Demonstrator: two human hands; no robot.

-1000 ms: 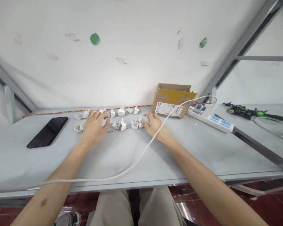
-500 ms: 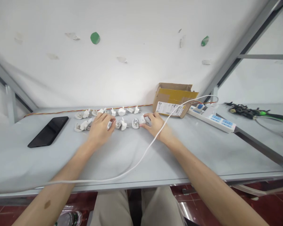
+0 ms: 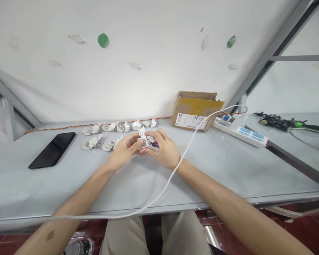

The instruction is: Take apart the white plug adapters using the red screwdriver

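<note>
My left hand (image 3: 123, 151) and my right hand (image 3: 163, 150) meet above the grey table (image 3: 228, 170), both pinching small white plug adapters (image 3: 143, 137) held together between the fingertips. A small purple item shows by my right fingers. Several more white plug adapters (image 3: 95, 142) lie in two loose rows on the table just beyond and left of my hands. A white cable (image 3: 191, 138) runs over my right wrist toward the power strip.
A black phone (image 3: 52, 149) lies at the left. An open cardboard box (image 3: 195, 111) stands at the back, a white power strip (image 3: 241, 131) to its right. A red-yellow wire (image 3: 69, 125) runs along the wall. Black cables and a green-handled tool (image 3: 289, 124) lie far right.
Both hands lifted off the rows of adapters, each taking pieces up, and came together nearer to me. The front row on the right is now gone from the table.
</note>
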